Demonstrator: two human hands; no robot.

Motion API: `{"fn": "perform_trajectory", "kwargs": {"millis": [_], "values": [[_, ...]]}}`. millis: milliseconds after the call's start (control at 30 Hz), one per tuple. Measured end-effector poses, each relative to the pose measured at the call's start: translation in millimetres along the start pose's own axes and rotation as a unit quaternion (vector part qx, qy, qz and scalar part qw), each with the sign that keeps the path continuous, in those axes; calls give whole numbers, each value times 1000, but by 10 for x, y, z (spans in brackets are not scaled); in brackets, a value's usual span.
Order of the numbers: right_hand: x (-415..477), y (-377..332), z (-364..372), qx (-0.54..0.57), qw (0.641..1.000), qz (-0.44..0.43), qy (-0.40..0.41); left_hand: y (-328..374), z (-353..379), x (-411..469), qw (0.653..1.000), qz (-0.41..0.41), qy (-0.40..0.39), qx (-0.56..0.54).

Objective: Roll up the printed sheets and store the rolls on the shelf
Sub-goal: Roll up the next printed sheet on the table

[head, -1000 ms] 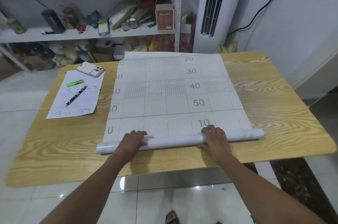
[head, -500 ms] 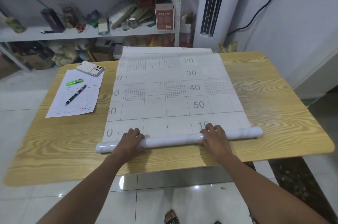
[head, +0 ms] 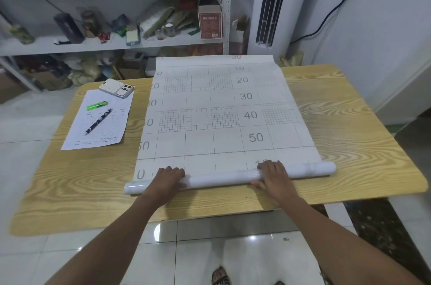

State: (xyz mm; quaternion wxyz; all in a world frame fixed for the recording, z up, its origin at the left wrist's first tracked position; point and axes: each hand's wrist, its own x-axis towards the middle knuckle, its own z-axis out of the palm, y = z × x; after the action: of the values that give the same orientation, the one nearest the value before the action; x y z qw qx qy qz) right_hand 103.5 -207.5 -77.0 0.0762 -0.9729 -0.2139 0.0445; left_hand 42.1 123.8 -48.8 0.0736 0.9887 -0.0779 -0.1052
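Observation:
A large printed sheet [head: 217, 121] with grids and the numbers 20 to 50 lies flat on the wooden table [head: 349, 133]. Its far end hangs over the table's back edge. The near end is wound into a white roll [head: 221, 178] lying across the table close to the front edge. My left hand [head: 166, 180] grips the roll left of its middle, fingers curled over the top. My right hand [head: 272, 177] grips it right of the middle, thumb on the near side. The white metal shelf [head: 112, 44] stands behind the table.
Left of the sheet lies a white paper form [head: 77, 140] with a green lighter [head: 96, 105] and a pen [head: 98, 121] on it, and a phone [head: 116, 87] at its far corner. The shelf boards are crowded with boxes and jars. A standing air conditioner [head: 268, 5] is at the back right.
The sheet has slid towards me and more of it is wound on the roll; the "10" is now mostly covered. Both hands stay on the roll in about the same place.

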Motion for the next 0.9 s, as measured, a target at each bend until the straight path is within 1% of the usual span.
{"fn": "perform_trajectory", "kwargs": {"millis": [133,267,367,467,533,667,900], "values": [[18,11,-17,-6,1000,15,0,-45,46,-25,998,20,45,29],[52,-37,-68,-38,999,22,4,-39,65,-39,996,29,76,27],[85,-38,-82,-57,998,15,-2,-32,60,-52,998,24,52,41],[115,-37,-97,-75,997,-5,7,-37,96,-58,1000,1,23,10],[126,-38,-115,-66,998,-1,8,-30,105,-58,1000,-12,20,-8],[135,-39,-126,-18,1000,6,-11,-23,116,-69,1000,-8,15,-17],[138,-84,-89,4,998,32,46,-72,100,-32,999,13,42,-32]]}}
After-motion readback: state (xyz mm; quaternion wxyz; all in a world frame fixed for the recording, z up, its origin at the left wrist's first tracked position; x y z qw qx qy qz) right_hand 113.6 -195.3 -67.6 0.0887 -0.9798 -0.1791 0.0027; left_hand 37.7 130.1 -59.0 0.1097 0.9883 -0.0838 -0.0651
